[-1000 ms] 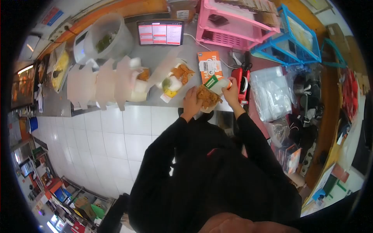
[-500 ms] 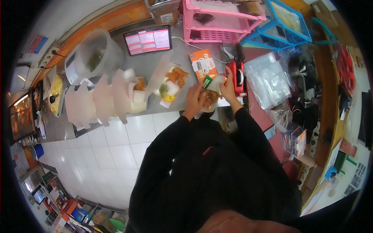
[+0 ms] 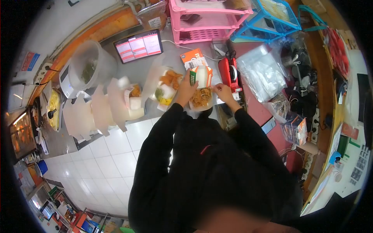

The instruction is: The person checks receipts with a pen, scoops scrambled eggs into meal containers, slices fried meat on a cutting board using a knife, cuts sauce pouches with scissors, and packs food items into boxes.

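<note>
takeaway box point(image 3: 201, 73) of fried chicken point(image 3: 201, 98) lies open, left of the red dispenser point(image 3: 225, 70). left hand point(image 3: 187, 92) clasps its lid; right hand point(image 3: 225, 93), near the dispenser, has an unclear grip. lopsided tugging could spill chicken.

Arms point(image 3: 162, 134) reach forward, left hand point(image 3: 187, 91) apart from curled right hand point(image 3: 224, 93).

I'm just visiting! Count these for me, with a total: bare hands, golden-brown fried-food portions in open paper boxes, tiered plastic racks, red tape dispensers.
Bare hands: 2 (left hand, right hand)
Golden-brown fried-food portions in open paper boxes: 3
Tiered plastic racks: 2 (pink rack, blue rack)
Red tape dispenser: 1
Total: 8
</note>
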The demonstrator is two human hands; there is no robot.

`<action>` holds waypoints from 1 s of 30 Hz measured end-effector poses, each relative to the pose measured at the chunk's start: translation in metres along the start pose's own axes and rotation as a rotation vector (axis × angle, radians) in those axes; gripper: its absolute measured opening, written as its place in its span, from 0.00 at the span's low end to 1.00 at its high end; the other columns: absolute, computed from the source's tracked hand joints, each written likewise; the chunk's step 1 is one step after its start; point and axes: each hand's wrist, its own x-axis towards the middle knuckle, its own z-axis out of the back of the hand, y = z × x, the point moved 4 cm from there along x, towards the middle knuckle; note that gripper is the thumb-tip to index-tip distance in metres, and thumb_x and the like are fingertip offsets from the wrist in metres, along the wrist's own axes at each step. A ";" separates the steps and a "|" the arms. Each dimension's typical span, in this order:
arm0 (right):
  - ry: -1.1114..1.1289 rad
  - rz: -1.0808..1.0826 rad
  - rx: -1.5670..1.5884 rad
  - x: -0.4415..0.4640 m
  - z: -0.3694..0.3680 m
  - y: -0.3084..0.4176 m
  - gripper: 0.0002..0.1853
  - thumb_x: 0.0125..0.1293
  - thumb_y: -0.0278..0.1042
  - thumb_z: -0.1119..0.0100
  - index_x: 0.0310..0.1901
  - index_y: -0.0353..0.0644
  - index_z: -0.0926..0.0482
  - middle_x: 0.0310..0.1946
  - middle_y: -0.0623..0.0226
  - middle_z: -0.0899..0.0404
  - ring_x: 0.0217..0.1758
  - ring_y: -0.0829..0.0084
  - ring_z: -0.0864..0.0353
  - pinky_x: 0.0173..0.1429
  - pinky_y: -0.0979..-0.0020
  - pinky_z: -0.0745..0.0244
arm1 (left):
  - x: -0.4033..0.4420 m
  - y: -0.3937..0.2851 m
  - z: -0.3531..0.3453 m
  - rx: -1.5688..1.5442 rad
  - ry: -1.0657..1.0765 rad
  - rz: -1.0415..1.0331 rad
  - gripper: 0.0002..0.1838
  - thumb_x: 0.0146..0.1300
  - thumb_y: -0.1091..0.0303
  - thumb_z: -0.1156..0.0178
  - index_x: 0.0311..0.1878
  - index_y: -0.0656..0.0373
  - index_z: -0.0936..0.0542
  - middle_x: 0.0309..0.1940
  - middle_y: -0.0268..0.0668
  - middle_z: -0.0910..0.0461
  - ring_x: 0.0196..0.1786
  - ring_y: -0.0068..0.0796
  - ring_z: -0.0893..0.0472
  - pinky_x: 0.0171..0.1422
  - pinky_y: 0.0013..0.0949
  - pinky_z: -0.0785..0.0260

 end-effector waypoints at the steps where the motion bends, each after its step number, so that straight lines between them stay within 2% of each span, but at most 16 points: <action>1: 0.013 0.004 0.067 -0.005 -0.005 -0.003 0.21 0.60 0.47 0.36 0.46 0.37 0.20 0.30 0.59 0.17 0.32 0.62 0.17 0.39 0.65 0.25 | 0.001 0.002 0.000 -0.011 0.015 0.042 0.37 0.56 0.64 0.36 0.68 0.59 0.38 0.41 0.53 0.20 0.44 0.52 0.19 0.48 0.45 0.27; 4: -0.089 0.151 0.155 -0.021 -0.014 0.000 0.13 0.59 0.37 0.37 0.42 0.38 0.18 0.31 0.59 0.16 0.32 0.67 0.16 0.39 0.68 0.24 | 0.000 0.006 0.001 -0.017 0.036 0.133 0.36 0.56 0.63 0.34 0.67 0.60 0.36 0.40 0.50 0.19 0.42 0.48 0.18 0.47 0.43 0.26; 7: -0.076 0.163 0.253 -0.028 -0.024 0.009 0.13 0.58 0.30 0.37 0.45 0.37 0.19 0.33 0.61 0.16 0.34 0.75 0.17 0.39 0.75 0.23 | -0.003 0.007 0.005 -0.010 -0.006 0.153 0.35 0.55 0.63 0.33 0.65 0.60 0.33 0.36 0.46 0.19 0.37 0.42 0.18 0.44 0.39 0.26; 10: -0.047 0.189 0.191 -0.030 -0.024 0.020 0.15 0.58 0.28 0.37 0.48 0.37 0.19 0.34 0.60 0.15 0.33 0.76 0.17 0.38 0.74 0.23 | -0.004 0.010 0.006 -0.082 -0.048 0.213 0.33 0.55 0.64 0.32 0.64 0.59 0.31 0.34 0.42 0.20 0.33 0.34 0.18 0.40 0.35 0.26; 12: -0.121 0.214 0.190 -0.027 -0.023 0.024 0.15 0.57 0.29 0.37 0.48 0.39 0.19 0.34 0.58 0.16 0.34 0.71 0.16 0.40 0.72 0.22 | -0.006 0.014 0.004 -0.146 -0.054 0.292 0.32 0.56 0.64 0.32 0.63 0.58 0.30 0.32 0.40 0.21 0.31 0.29 0.19 0.38 0.32 0.27; 16: -0.183 0.172 0.275 -0.017 -0.019 0.030 0.14 0.57 0.31 0.36 0.46 0.39 0.19 0.33 0.57 0.16 0.33 0.66 0.15 0.40 0.69 0.22 | -0.008 0.023 0.000 -0.179 -0.060 0.204 0.30 0.58 0.68 0.35 0.65 0.58 0.32 0.36 0.39 0.22 0.31 0.25 0.21 0.37 0.28 0.27; 19: -0.323 0.055 0.111 -0.014 0.002 0.046 0.13 0.56 0.38 0.35 0.41 0.40 0.18 0.29 0.59 0.17 0.31 0.62 0.16 0.37 0.66 0.23 | -0.008 0.031 -0.001 -0.266 -0.024 0.189 0.30 0.60 0.70 0.37 0.66 0.59 0.33 0.39 0.40 0.24 0.33 0.26 0.21 0.38 0.27 0.26; 22: -0.324 0.258 -0.216 0.001 0.014 0.068 0.17 0.57 0.47 0.37 0.40 0.43 0.20 0.24 0.60 0.19 0.29 0.60 0.17 0.35 0.62 0.24 | -0.010 0.027 0.003 -0.303 0.028 0.181 0.29 0.61 0.72 0.39 0.66 0.61 0.34 0.42 0.42 0.24 0.37 0.27 0.21 0.41 0.28 0.26; 25: -0.266 0.309 -0.439 0.028 0.013 0.048 0.18 0.59 0.47 0.40 0.45 0.45 0.20 0.24 0.61 0.20 0.26 0.61 0.19 0.31 0.61 0.27 | -0.011 0.028 0.006 -0.317 0.048 0.111 0.28 0.61 0.73 0.40 0.64 0.63 0.34 0.45 0.45 0.23 0.42 0.31 0.20 0.46 0.31 0.25; 27: -0.092 0.267 -0.286 0.029 0.021 0.041 0.18 0.60 0.47 0.40 0.47 0.45 0.21 0.23 0.61 0.20 0.26 0.62 0.19 0.32 0.62 0.28 | -0.013 0.030 0.009 -0.303 -0.004 0.039 0.26 0.59 0.76 0.40 0.62 0.64 0.32 0.46 0.46 0.21 0.45 0.35 0.18 0.50 0.34 0.25; 28: -0.002 0.246 -0.209 0.027 0.023 0.042 0.18 0.60 0.46 0.40 0.48 0.45 0.21 0.23 0.60 0.21 0.25 0.62 0.19 0.32 0.63 0.28 | -0.014 0.029 0.009 -0.272 -0.001 0.049 0.26 0.60 0.75 0.40 0.62 0.65 0.32 0.46 0.46 0.22 0.45 0.34 0.19 0.50 0.34 0.25; 30: -0.035 0.271 -0.089 0.011 0.024 0.054 0.20 0.60 0.46 0.40 0.49 0.44 0.21 0.22 0.61 0.21 0.26 0.62 0.19 0.32 0.63 0.28 | -0.017 0.024 0.011 -0.211 0.007 0.070 0.26 0.62 0.73 0.40 0.62 0.67 0.34 0.47 0.46 0.22 0.44 0.32 0.20 0.50 0.33 0.27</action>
